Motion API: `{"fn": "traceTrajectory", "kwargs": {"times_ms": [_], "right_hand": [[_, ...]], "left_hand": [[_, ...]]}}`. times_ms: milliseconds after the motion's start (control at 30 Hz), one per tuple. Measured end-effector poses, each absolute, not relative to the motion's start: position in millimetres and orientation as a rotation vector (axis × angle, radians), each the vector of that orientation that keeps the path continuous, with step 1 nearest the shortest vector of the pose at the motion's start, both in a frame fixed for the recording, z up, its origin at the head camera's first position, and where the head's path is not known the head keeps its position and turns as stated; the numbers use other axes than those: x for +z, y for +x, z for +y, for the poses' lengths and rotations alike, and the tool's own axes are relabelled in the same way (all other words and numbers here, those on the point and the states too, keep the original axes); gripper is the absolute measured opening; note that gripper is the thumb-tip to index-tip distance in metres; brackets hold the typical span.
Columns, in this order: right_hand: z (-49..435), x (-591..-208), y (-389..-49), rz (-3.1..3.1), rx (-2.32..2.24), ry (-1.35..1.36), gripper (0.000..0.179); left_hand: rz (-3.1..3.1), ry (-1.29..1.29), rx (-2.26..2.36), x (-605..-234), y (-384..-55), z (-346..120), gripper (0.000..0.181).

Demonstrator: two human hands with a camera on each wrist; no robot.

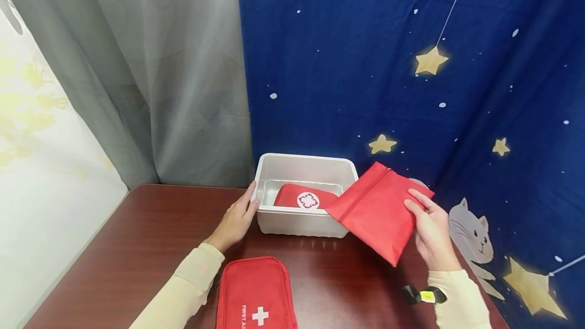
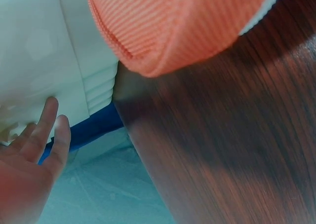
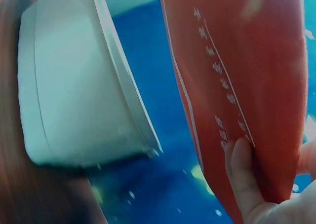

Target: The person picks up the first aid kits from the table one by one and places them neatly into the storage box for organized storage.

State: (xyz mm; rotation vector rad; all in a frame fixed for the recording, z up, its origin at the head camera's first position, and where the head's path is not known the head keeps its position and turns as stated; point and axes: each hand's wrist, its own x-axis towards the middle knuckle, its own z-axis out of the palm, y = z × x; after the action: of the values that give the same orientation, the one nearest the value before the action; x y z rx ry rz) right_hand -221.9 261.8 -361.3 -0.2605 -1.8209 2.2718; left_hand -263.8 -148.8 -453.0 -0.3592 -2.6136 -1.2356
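Observation:
My right hand (image 1: 431, 232) pinches a flat red zippered pouch (image 1: 379, 207) near its right edge, thumb on one face and fingers on the other. The pouch is tilted and overlaps the right front corner of a white plastic bin (image 1: 303, 223) in the head view. White lettering shows on its other face in the right wrist view. Straight fingers of my left hand (image 1: 235, 222) touch the bin's left side near the rim; in the left wrist view, fingertips (image 2: 51, 105) lie against its outer wall. Inside the bin sits a red case (image 1: 285, 197) with a white round emblem.
A red first aid bag (image 1: 253, 288) with a white cross lies on the brown table (image 1: 169, 248) in front of the bin, cut off by the frame's lower edge. Behind the table hang a grey curtain (image 1: 192, 80) and a blue starry curtain (image 1: 329, 65).

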Motion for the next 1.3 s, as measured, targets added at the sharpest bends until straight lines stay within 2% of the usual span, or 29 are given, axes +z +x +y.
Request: {"fn": "traceTrajectory", "kwargs": {"times_ms": [333,1300], "right_hand": [[217.9,-365.9,-238.7,-1.881,2.219,-0.316,0.044],[145.0,-380.6,-258.4,-1.813,2.198,-0.348,0.047]], "left_hand": [[-2.609,-0.360,-1.223,-452.6,-262.9,-148.8,0.056],[-2.601,-0.357,-1.219,-452.7,-262.7,-147.8,0.056]]}}
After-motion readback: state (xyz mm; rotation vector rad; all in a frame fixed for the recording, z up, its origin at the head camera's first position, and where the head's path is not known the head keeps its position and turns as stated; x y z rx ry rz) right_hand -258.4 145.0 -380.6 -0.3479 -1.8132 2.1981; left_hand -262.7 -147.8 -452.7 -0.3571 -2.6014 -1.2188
